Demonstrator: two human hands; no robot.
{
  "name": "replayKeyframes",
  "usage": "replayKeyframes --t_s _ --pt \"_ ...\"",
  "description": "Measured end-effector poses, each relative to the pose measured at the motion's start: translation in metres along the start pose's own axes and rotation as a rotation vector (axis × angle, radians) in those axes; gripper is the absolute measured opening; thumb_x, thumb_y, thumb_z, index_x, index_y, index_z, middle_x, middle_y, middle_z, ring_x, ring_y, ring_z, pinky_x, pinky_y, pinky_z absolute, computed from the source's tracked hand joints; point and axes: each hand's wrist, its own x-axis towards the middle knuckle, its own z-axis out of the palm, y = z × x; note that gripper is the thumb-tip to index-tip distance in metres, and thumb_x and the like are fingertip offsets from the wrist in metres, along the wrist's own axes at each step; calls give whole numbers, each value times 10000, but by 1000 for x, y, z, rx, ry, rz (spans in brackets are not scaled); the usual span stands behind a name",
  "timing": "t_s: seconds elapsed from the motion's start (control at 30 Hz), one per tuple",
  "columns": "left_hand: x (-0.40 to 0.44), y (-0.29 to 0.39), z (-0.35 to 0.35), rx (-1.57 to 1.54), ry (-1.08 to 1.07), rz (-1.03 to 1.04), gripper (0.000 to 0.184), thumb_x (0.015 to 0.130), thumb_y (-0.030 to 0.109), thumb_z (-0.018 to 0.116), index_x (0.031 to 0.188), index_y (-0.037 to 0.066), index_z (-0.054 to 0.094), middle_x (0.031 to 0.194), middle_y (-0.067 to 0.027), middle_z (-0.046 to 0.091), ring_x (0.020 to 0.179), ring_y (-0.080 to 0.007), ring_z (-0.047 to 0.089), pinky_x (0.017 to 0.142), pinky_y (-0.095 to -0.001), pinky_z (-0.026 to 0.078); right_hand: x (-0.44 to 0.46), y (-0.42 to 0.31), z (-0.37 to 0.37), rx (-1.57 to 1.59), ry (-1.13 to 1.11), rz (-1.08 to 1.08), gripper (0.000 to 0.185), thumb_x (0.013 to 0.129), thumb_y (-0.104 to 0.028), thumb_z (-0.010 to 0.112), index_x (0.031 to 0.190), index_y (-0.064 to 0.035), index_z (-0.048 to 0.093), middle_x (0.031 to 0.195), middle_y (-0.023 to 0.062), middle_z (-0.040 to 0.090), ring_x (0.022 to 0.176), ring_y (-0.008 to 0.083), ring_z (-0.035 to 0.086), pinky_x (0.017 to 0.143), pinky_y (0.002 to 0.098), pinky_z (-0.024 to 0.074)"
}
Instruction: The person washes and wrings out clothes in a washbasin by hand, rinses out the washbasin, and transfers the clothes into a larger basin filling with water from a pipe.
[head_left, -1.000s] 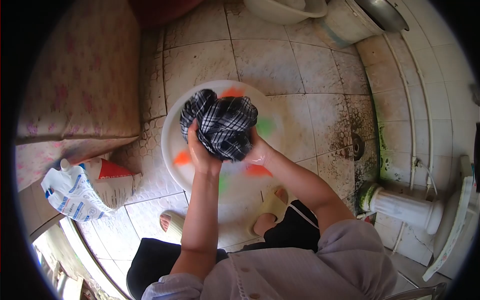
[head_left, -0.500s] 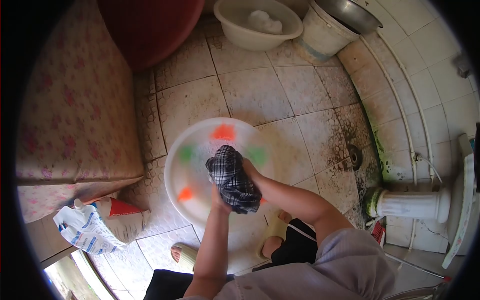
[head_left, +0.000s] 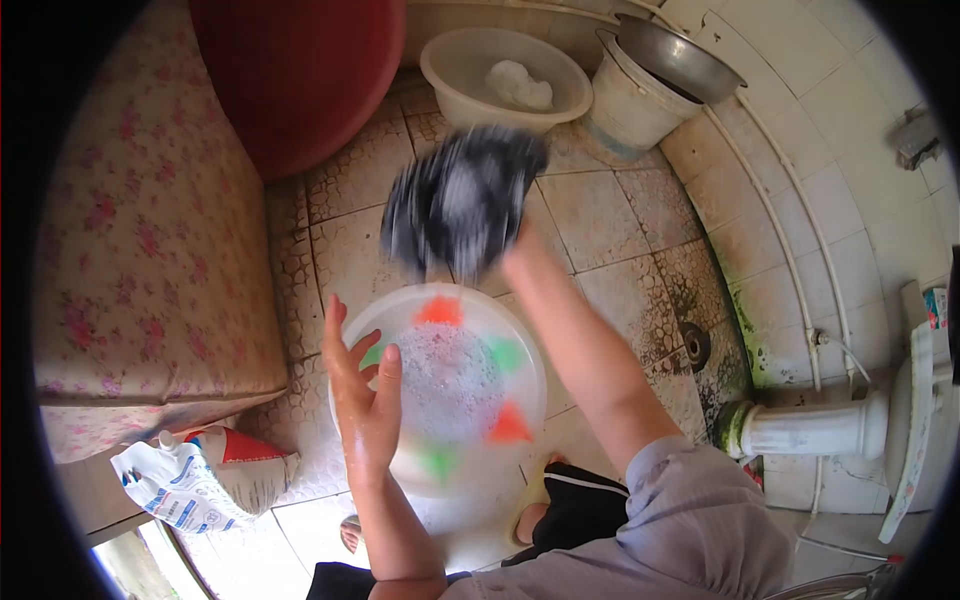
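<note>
A dark checked cloth (head_left: 455, 205), blurred by motion, hangs in the air past the far rim of a white basin. My right hand (head_left: 512, 240) grips it from the right, with the fingers mostly hidden by the fabric. Over the basin's left side, my left hand (head_left: 365, 390) is wet and holds nothing, its fingers spread. The basin (head_left: 540, 375) stands on the floor below, with sudsy water (head_left: 450, 385) in it and orange and green patches on its inside.
Beyond the cloth are a pale tub (head_left: 450, 85) holding a white bundle, a bucket (head_left: 635, 100) with a metal bowl (head_left: 680, 55), and a large red tub (head_left: 300, 90). A flowered cover (head_left: 150, 250) and a white bag (head_left: 180, 485) are left; a pedestal sink (head_left: 815, 430) is right.
The checked cloth has gone from both hands above the basin to my right hand alone, swung away and upward. My left hand has let go and opened.
</note>
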Motion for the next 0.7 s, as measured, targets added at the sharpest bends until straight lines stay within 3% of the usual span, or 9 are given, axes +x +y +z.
replayKeyframes --t_s 0.03,0.07,0.13,0.23,0.4,0.47,0.53,0.6,0.7 --pt "2 -2 -1 -1 11 3 596 885 289 530 1365 69 253 1362 -176 310 1045 -283 530 786 -351 461 33 -48 2 202 241 98 352 946 -302 289 1151 -98 490 1095 71 539 1005 198 513 919 354 419" --pt "3 -7 -5 -14 55 -37 580 885 283 529 1363 85 266 1354 -166 326 1045 -269 531 770 -338 465 73 -58 -40 1048 -11 87 430 947 -332 243 1202 -61 459 1205 136 492 1116 277 473 959 450 390" --pt "4 -33 -15 28 99 -65 550 886 274 526 1352 92 298 1347 -140 345 1042 -253 530 732 -314 474 84 -110 -26 768 319 95 503 942 -321 329 1350 -28 287 1409 157 270 1272 340 305 1040 527 234" --pt "6 -74 -29 173 128 -81 513 873 241 541 1319 76 349 1306 -151 393 1023 -274 539 765 -337 469 80 -101 -60 482 523 350 560 923 -334 405 1377 -54 235 1430 138 233 1284 349 277 1054 505 209" --pt "-10 -192 -90 837 -16 -175 491 850 301 533 1263 62 416 1225 -192 476 1045 -338 523 870 -408 420 -96 -5 -101 -742 225 680 755 815 -419 577 1364 -14 251 1410 180 268 1270 246 335 1029 384 282" --pt "-23 -212 -107 1092 -114 -192 497 846 338 520 1249 61 431 1199 -205 501 1061 -354 512 905 -423 395 -197 64 -141 -1038 303 617 686 751 -337 648 1281 10 383 1223 171 491 1139 231 476 926 336 403" --pt "-26 -215 -111 973 -248 -553 482 851 382 475 1202 52 478 1168 -211 529 1083 -353 504 914 -413 390 -262 65 -136 -429 125 901 488 730 -245 656 1131 4 532 997 128 608 897 209 600 766 324 490" --pt "-26 -221 -111 949 -313 -547 457 851 369 471 1169 43 502 1137 -214 547 1068 -353 514 904 -412 397 -309 70 -119 -218 428 1163 325 714 -161 631 1001 -12 604 827 74 635 697 185 619 633 292 501" --pt "-17 -225 -100 901 -317 -470 349 862 287 465 1070 21 555 1061 -218 583 1028 -344 547 868 -400 423 -334 78 -118 -210 414 1119 253 725 -137 602 955 -31 598 744 48 596 694 148 595 620 257 489"
